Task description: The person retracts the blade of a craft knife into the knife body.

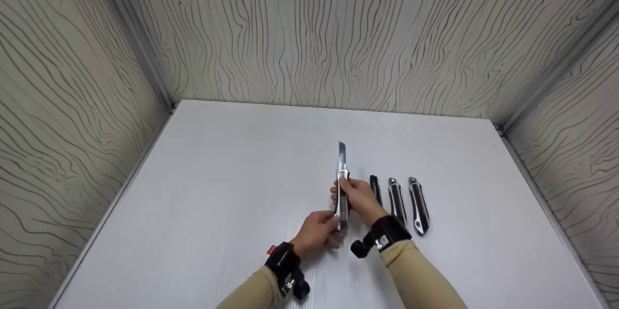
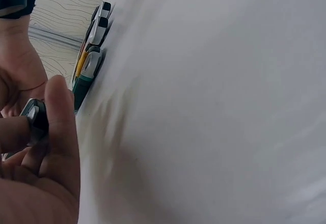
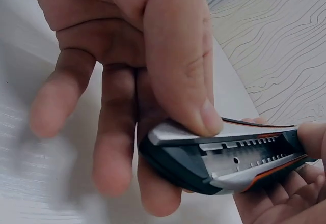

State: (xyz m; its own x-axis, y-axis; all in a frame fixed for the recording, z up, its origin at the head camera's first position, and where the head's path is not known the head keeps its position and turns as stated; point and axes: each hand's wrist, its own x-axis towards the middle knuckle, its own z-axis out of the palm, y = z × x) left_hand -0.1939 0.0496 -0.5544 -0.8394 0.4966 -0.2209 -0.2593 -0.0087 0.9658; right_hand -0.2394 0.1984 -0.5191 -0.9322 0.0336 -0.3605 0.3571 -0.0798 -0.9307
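Both hands hold a silver-and-dark utility knife (image 1: 344, 210) near the middle of the table, its long blade (image 1: 342, 154) extended and pointing away from me. My right hand (image 1: 360, 197) grips the front part of the handle, thumb on top at the slider. At the rear end, my left hand (image 1: 315, 232) pinches the handle between thumb and fingers. In the right wrist view, the left thumb presses the knife's (image 3: 239, 160) silver edge near its dark end cap, and orange trim shows along the side. The left wrist view catches only the knife's end (image 2: 34, 119) between the left fingers.
To the right of the hands lie a dark cutter (image 1: 375, 188) and two silver-and-black utility knives (image 1: 396, 200) (image 1: 419, 207), side by side and partly behind the right forearm. A white table (image 1: 232, 164) is enclosed by wood-patterned walls (image 1: 309, 33) at the back and sides.
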